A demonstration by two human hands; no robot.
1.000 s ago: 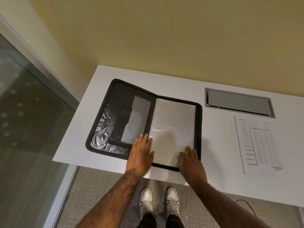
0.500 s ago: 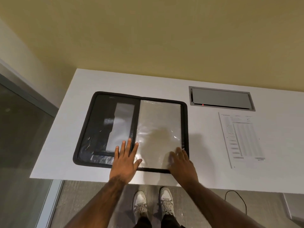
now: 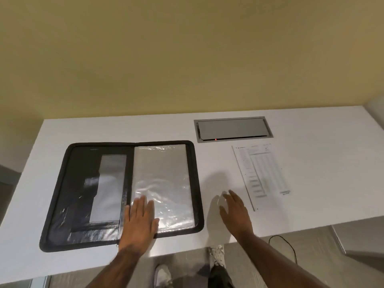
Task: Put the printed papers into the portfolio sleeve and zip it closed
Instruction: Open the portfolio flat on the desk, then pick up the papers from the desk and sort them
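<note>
A black zip portfolio (image 3: 62, 183) lies open and flat on the white table (image 3: 311, 204). Its right half shows a clear plastic sleeve (image 3: 164, 175) over a pale page. My left hand (image 3: 139, 223) rests flat on the sleeve's lower left corner, beside the spine, fingers straight. My right hand (image 3: 234, 210) hovers with relaxed fingers over bare table, between the portfolio's right edge and the printed papers (image 3: 260, 173). The papers lie flat to the right, untouched.
A grey cable hatch (image 3: 232, 128) with a small red light is set into the table behind the papers. The table's front edge runs just below my wrists. A black cable (image 3: 288, 246) lies on the floor under the edge, near my shoes.
My right hand has lifted off the sleeve's lower right corner and moved right towards the papers. My left hand stays on the sleeve. The view has shifted right.
</note>
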